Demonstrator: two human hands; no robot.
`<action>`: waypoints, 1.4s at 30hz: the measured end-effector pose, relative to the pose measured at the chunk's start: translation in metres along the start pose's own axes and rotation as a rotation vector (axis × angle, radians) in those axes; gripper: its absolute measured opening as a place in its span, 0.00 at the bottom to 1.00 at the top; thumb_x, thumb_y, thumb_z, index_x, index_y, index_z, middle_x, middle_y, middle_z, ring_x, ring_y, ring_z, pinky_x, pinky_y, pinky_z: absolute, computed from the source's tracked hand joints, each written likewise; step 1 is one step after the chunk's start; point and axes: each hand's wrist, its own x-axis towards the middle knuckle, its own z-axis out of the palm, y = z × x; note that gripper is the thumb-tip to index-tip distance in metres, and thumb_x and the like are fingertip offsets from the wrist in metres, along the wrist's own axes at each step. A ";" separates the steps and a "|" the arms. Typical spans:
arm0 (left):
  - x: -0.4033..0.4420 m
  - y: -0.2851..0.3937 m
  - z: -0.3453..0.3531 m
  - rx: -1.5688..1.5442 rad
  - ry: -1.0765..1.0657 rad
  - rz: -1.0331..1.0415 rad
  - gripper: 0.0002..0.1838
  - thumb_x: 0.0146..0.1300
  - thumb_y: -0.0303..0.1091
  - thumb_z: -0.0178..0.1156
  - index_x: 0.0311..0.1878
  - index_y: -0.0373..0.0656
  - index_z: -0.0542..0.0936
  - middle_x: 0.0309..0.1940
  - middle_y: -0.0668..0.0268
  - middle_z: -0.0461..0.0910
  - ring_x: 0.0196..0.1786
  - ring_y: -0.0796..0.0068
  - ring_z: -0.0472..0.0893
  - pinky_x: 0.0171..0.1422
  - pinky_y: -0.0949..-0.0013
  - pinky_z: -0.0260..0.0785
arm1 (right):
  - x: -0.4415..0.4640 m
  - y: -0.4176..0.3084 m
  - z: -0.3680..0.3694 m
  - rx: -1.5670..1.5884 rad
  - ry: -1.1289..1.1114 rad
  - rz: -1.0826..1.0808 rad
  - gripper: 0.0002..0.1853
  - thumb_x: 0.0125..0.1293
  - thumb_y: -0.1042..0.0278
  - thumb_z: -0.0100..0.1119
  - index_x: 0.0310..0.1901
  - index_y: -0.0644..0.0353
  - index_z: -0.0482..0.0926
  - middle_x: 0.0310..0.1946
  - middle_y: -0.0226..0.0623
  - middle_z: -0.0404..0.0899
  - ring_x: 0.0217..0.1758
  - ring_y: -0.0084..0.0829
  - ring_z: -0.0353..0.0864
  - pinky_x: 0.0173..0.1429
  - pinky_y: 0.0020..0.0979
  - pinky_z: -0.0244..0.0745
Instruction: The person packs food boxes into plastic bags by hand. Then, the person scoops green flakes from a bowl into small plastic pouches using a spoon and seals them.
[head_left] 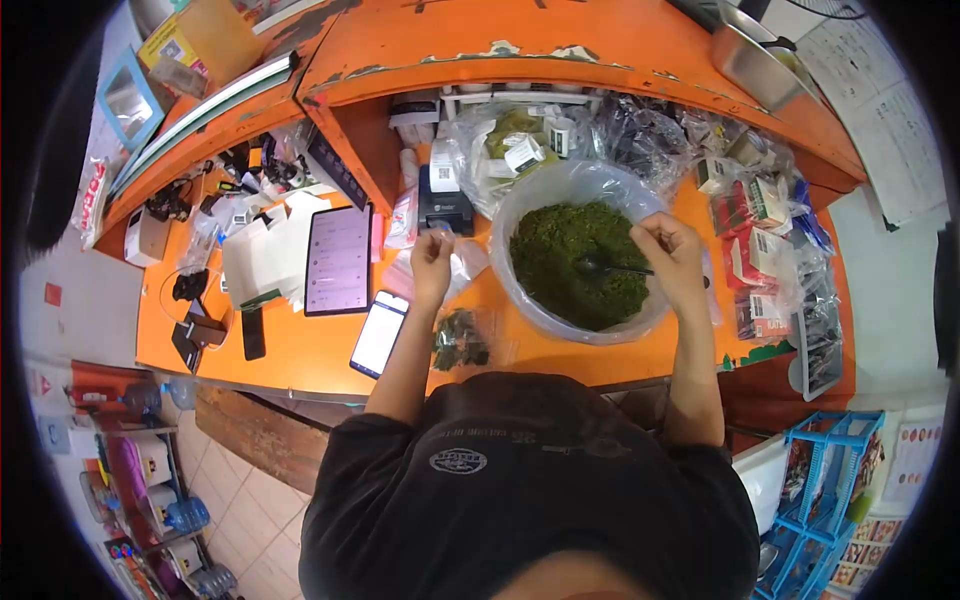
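a big plastic-lined bowl (580, 175) of crumbled green herbs (558, 262) stands on the orange table (300, 345), a black spoon (620, 268) resting in them. the person's right hand (675, 255) is at its right side, thumb and fingers pinched together; the left hand (433, 265), fingers also closed, is near clear plastic (465, 268). i can't tell whether either grips anything.

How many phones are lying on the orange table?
2: a lit phone beside the left forearm, and a dark phone farther left on the table. Others may be hidden.
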 end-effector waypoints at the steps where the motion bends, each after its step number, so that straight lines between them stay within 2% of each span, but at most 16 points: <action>1: 0.002 0.038 0.012 -0.083 -0.053 -0.022 0.03 0.65 0.26 0.58 0.40 0.43 0.77 0.34 0.74 0.77 0.41 0.82 0.75 0.48 0.76 0.65 | -0.001 -0.003 0.005 -0.018 -0.012 0.010 0.04 0.63 0.72 0.61 0.32 0.63 0.80 0.23 0.22 0.75 0.27 0.11 0.70 0.32 0.17 0.63; 2: 0.000 0.080 0.025 -0.165 -0.104 -0.045 0.04 0.65 0.27 0.58 0.42 0.44 0.76 0.37 0.73 0.77 0.42 0.81 0.75 0.51 0.75 0.65 | -0.001 -0.005 0.009 -0.035 -0.025 0.020 0.04 0.62 0.72 0.61 0.32 0.62 0.80 0.23 0.23 0.75 0.28 0.12 0.71 0.33 0.18 0.64; 5: -0.013 0.153 0.070 -0.476 -0.210 0.006 0.04 0.67 0.32 0.59 0.41 0.44 0.76 0.35 0.73 0.78 0.37 0.84 0.74 0.45 0.76 0.65 | -0.004 -0.018 0.034 0.170 -0.124 0.066 0.07 0.65 0.69 0.60 0.39 0.64 0.81 0.29 0.28 0.80 0.32 0.17 0.76 0.36 0.20 0.70; 9: -0.030 0.179 0.109 -0.565 -0.362 0.023 0.06 0.66 0.29 0.59 0.44 0.42 0.76 0.38 0.71 0.78 0.43 0.82 0.75 0.51 0.75 0.66 | -0.007 -0.033 0.057 0.713 -0.297 0.281 0.11 0.67 0.65 0.59 0.43 0.66 0.80 0.33 0.33 0.82 0.35 0.22 0.80 0.37 0.22 0.73; 13: -0.032 0.170 0.125 -0.449 -0.453 0.020 0.07 0.66 0.27 0.58 0.46 0.41 0.75 0.39 0.70 0.78 0.43 0.82 0.75 0.51 0.75 0.66 | -0.007 -0.017 0.058 0.853 -0.233 0.302 0.10 0.67 0.66 0.59 0.40 0.65 0.80 0.32 0.35 0.82 0.33 0.23 0.81 0.33 0.22 0.73; 16: -0.031 0.164 0.135 -0.264 -0.234 0.138 0.10 0.67 0.27 0.56 0.50 0.40 0.72 0.39 0.69 0.76 0.42 0.82 0.73 0.49 0.76 0.65 | -0.005 -0.008 0.045 0.530 -0.084 0.254 0.08 0.66 0.68 0.59 0.38 0.65 0.80 0.30 0.35 0.82 0.28 0.23 0.81 0.29 0.22 0.72; 17: -0.027 0.155 0.132 -0.143 -0.125 0.199 0.12 0.68 0.27 0.55 0.52 0.39 0.69 0.40 0.70 0.74 0.42 0.82 0.72 0.47 0.77 0.65 | -0.004 -0.008 0.041 0.343 0.015 0.204 0.07 0.65 0.70 0.61 0.34 0.66 0.80 0.25 0.34 0.81 0.25 0.22 0.80 0.26 0.22 0.71; 20: -0.033 0.168 0.134 -0.138 -0.067 0.324 0.09 0.68 0.27 0.55 0.49 0.38 0.71 0.37 0.70 0.73 0.39 0.82 0.72 0.45 0.77 0.65 | -0.003 0.003 0.031 -0.009 0.089 0.104 0.08 0.61 0.70 0.63 0.30 0.66 0.80 0.20 0.34 0.80 0.23 0.23 0.79 0.26 0.26 0.70; 21: -0.037 0.177 0.139 -0.064 -0.111 0.375 0.07 0.66 0.30 0.58 0.42 0.36 0.76 0.31 0.68 0.76 0.34 0.80 0.74 0.39 0.75 0.67 | -0.003 0.007 0.032 -0.169 0.123 0.016 0.08 0.58 0.70 0.64 0.26 0.66 0.79 0.18 0.39 0.79 0.21 0.29 0.79 0.27 0.30 0.70; 24: -0.050 0.202 0.139 0.241 -0.546 0.158 0.10 0.66 0.34 0.59 0.38 0.35 0.81 0.30 0.67 0.80 0.34 0.84 0.76 0.38 0.78 0.67 | -0.008 -0.016 0.038 -0.358 0.037 -0.046 0.08 0.56 0.71 0.63 0.24 0.66 0.78 0.20 0.43 0.80 0.21 0.35 0.79 0.28 0.34 0.70; 27: -0.046 0.193 0.142 0.432 -0.661 0.158 0.14 0.66 0.37 0.60 0.33 0.34 0.83 0.23 0.66 0.81 0.28 0.84 0.77 0.33 0.77 0.68 | -0.009 -0.025 0.039 -0.520 -0.038 -0.127 0.08 0.56 0.72 0.62 0.23 0.66 0.77 0.21 0.44 0.80 0.21 0.37 0.79 0.28 0.33 0.71; 30: -0.040 0.182 0.139 0.353 -0.736 0.043 0.15 0.64 0.35 0.60 0.30 0.30 0.81 0.20 0.59 0.80 0.23 0.77 0.77 0.31 0.71 0.70 | -0.010 -0.024 0.039 -0.346 -0.089 -0.078 0.07 0.56 0.74 0.61 0.24 0.66 0.77 0.21 0.44 0.80 0.21 0.36 0.79 0.29 0.32 0.71; 33: -0.034 0.182 0.133 0.150 -0.857 -0.050 0.14 0.67 0.36 0.57 0.32 0.33 0.82 0.24 0.65 0.81 0.28 0.82 0.77 0.33 0.76 0.69 | -0.010 -0.022 0.037 -0.035 -0.173 0.122 0.05 0.56 0.76 0.60 0.25 0.67 0.78 0.21 0.44 0.80 0.21 0.35 0.79 0.29 0.32 0.72; 36: -0.030 0.180 0.129 0.161 -0.861 0.032 0.12 0.66 0.33 0.56 0.33 0.33 0.81 0.23 0.62 0.80 0.28 0.81 0.77 0.33 0.73 0.70 | -0.008 -0.017 0.036 -0.045 -0.188 0.030 0.04 0.57 0.77 0.61 0.27 0.68 0.77 0.19 0.32 0.78 0.22 0.18 0.76 0.27 0.24 0.69; 39: -0.038 0.198 0.131 0.490 -0.740 0.271 0.08 0.59 0.29 0.56 0.31 0.33 0.79 0.23 0.57 0.78 0.27 0.71 0.79 0.34 0.67 0.71 | -0.010 -0.032 0.038 -0.278 -0.115 -0.076 0.05 0.56 0.74 0.60 0.25 0.66 0.78 0.22 0.46 0.80 0.25 0.40 0.80 0.33 0.35 0.74; 42: -0.044 0.189 0.136 0.707 -0.562 0.543 0.07 0.52 0.29 0.58 0.28 0.33 0.77 0.23 0.53 0.77 0.27 0.58 0.79 0.34 0.61 0.71 | -0.011 -0.027 0.047 -0.700 0.018 -0.241 0.07 0.55 0.71 0.59 0.24 0.65 0.76 0.23 0.47 0.79 0.28 0.46 0.80 0.35 0.41 0.74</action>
